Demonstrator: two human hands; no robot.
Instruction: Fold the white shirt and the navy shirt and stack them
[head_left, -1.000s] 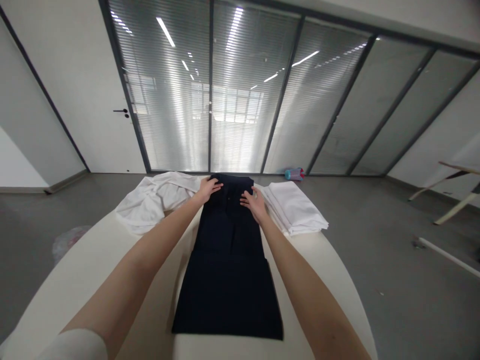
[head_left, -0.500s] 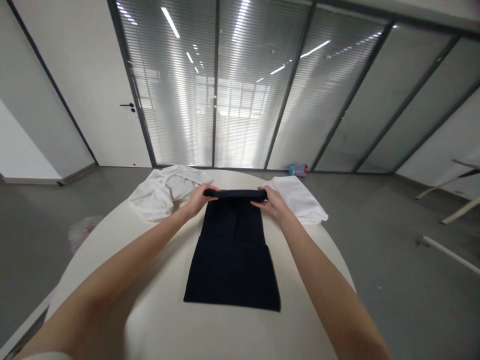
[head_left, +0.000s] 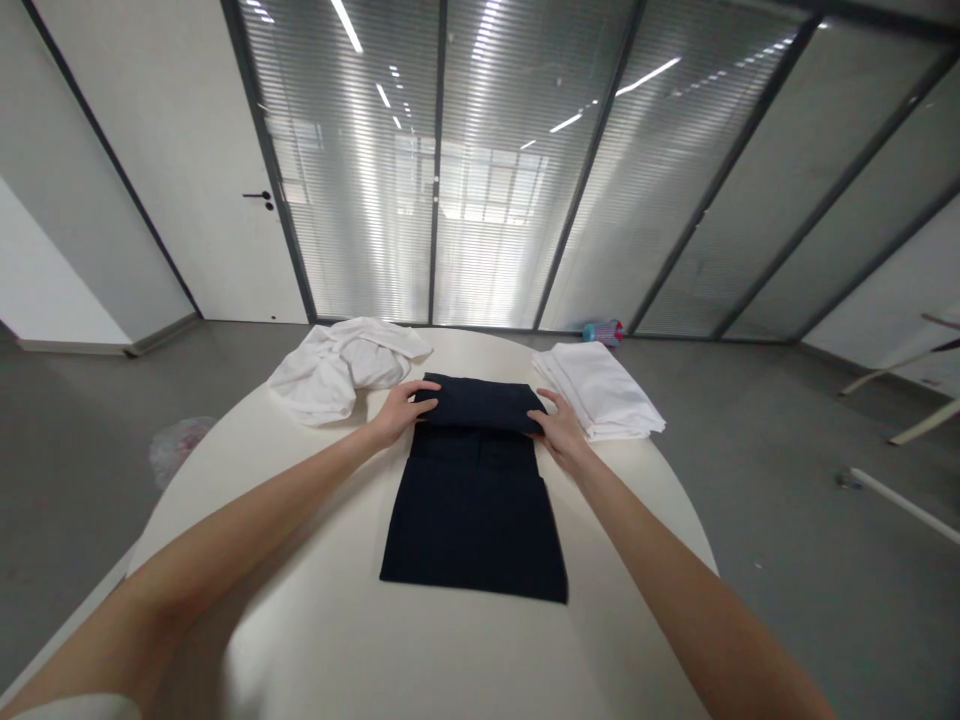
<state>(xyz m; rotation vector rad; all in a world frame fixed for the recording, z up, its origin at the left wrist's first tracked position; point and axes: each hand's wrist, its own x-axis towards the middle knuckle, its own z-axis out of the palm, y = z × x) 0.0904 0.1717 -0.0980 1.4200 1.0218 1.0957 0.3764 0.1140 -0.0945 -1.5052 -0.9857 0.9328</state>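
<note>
A dark navy folded garment [head_left: 474, 530] lies lengthwise on the white round table [head_left: 360, 630]; its exact kind does not show. Its far end is doubled over toward me into a thick flap, beneath which a narrower layer with a short slit shows. My left hand [head_left: 397, 412] grips the flap's left edge, thumb and fingers closed on the cloth. At the right edge, my right hand [head_left: 561, 428] pinches the same flap. Some fingertips are hidden under the fabric.
A crumpled white cloth [head_left: 337, 365] lies at the table's far left, a neatly folded white cloth [head_left: 600, 390] at the far right. On the floor are a blue and red object [head_left: 602, 333] and a clear plastic bag [head_left: 178, 448]. Glass partitions [head_left: 487, 200] stand behind.
The far end, held up edge-on before, has tipped over toward me and now shows its broad face. Both hands have kept their hold at its sides.
</note>
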